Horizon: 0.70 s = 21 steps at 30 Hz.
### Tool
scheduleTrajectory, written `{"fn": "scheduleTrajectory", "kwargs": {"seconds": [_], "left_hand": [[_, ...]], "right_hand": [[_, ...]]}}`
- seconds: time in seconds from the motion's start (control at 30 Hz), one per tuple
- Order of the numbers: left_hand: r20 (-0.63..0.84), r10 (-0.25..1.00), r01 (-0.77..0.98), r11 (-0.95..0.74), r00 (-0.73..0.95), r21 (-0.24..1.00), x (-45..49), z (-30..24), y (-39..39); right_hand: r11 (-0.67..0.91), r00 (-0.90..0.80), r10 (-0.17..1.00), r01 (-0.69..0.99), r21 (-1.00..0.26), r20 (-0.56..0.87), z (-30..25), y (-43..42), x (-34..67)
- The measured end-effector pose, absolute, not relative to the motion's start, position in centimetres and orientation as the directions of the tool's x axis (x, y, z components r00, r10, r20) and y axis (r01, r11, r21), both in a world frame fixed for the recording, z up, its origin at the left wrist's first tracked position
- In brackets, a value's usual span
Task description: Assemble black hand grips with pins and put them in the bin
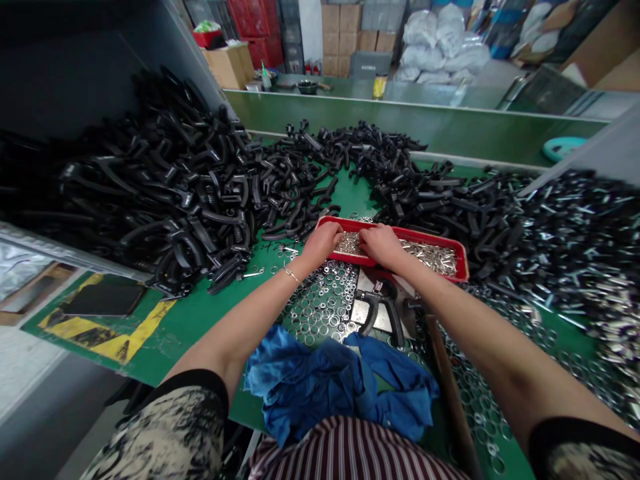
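My left hand (323, 243) and my right hand (381, 245) rest side by side at the near rim of a red plastic tray (390, 230), fingers down among small silver metal pieces (430, 257). The hands hide what the fingers touch. Just below the tray, loose metal rings (320, 300) cover the green bench. A black-handled tool (385, 313) lies on a steel plate (367, 313) between my forearms. Large heaps of black curved plastic parts (165, 193) rise beyond and left of the tray.
A heap of black and silver parts (575, 233) lies to the right. A crumpled blue cloth (340, 387) sits against my body. Yellow-and-black tape (107, 340) marks the bench's left corner. A green partition (400, 127) stands behind, with cartons and white sacks beyond.
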State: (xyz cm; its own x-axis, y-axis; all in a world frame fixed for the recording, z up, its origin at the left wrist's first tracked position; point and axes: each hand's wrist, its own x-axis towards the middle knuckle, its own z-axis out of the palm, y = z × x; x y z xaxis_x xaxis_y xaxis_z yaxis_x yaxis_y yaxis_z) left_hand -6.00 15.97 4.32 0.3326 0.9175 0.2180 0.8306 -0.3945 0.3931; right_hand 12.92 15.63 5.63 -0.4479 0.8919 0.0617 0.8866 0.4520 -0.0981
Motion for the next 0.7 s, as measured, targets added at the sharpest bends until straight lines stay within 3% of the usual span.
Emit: {"fn": "scheduleTrajectory", "kwargs": {"seconds": [0.13,0.27,0.33,0.47,0.7], "left_hand": [[0.408,0.891,0.619,-0.437,0.198,0.653,-7.5,5.2,13.4],[0.213,0.968,0.432,-0.249,0.130,0.867,-8.8,5.2,8.0],[0.088,0.982,0.361,-0.145,0.169,0.921,-8.6,4.8,5.7],[0.021,0.969,0.330,-0.104,0.245,0.938,-6.4,3.8,3.9],[0.248,0.903,0.500,-0.405,0.351,0.766,-4.0,3.5,3.3]], "right_hand": [[0.446,-0.426,0.895,0.865,-0.231,0.132,7.4,12.8,14.6],[0.364,-0.353,0.926,0.748,-0.555,0.131,6.9,6.3,18.2],[0.332,-0.312,0.939,0.702,-0.630,0.148,5.6,3.2,19.6],[0.469,-0.392,0.883,0.743,-0.478,0.258,2.9,-0.1,20.2],[0.551,-0.491,0.822,0.814,-0.185,0.288,1.8,0.2,19.5]]}}
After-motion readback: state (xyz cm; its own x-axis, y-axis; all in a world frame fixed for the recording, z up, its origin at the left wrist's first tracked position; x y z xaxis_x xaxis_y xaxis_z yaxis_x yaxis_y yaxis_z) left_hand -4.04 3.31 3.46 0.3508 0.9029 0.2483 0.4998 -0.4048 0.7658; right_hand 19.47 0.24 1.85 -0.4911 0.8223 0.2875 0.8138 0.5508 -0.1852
